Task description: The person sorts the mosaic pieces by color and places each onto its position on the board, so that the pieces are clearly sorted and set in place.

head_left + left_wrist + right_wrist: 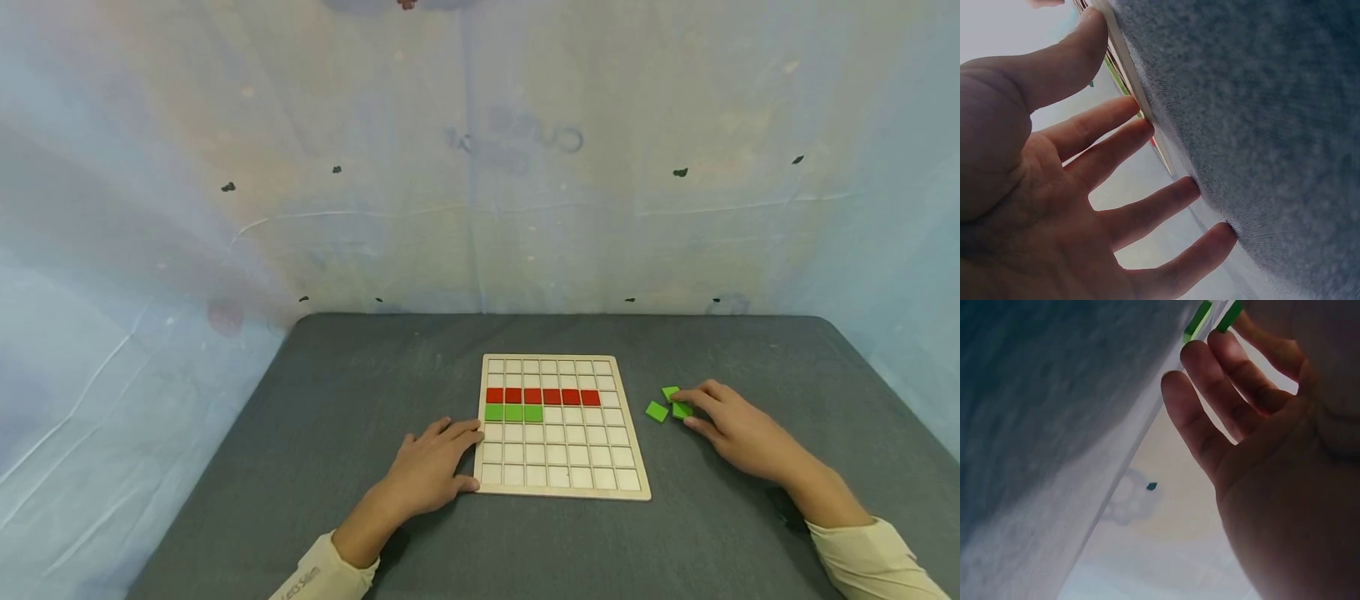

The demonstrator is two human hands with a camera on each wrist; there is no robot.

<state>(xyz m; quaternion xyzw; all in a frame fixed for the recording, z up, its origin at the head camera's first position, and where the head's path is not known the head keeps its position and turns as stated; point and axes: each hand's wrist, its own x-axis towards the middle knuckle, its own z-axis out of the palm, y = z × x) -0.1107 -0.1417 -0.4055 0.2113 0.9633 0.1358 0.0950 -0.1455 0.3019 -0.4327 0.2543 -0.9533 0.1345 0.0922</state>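
Note:
A wooden grid board (562, 496) lies on the dark table. One of its rows holds several red square tiles (551, 397), and the row below has three green tiles (513, 413) at its left end. My left hand (431, 468) rests with spread fingers at the board's left edge, thumb and fingertips touching the rim. To the right of the board, my right hand (750, 437) pinches a green tile (681, 410) between thumb and fingers; the thumb's grip is partly hidden in the right wrist view. Two loose green tiles (657, 412) lie beside it, one partly under the fingertips.
The grey table (360, 392) reaches back to a pale patterned cloth (480, 208) that hangs behind and along the sides. Small dark marks (680, 172) dot the cloth.

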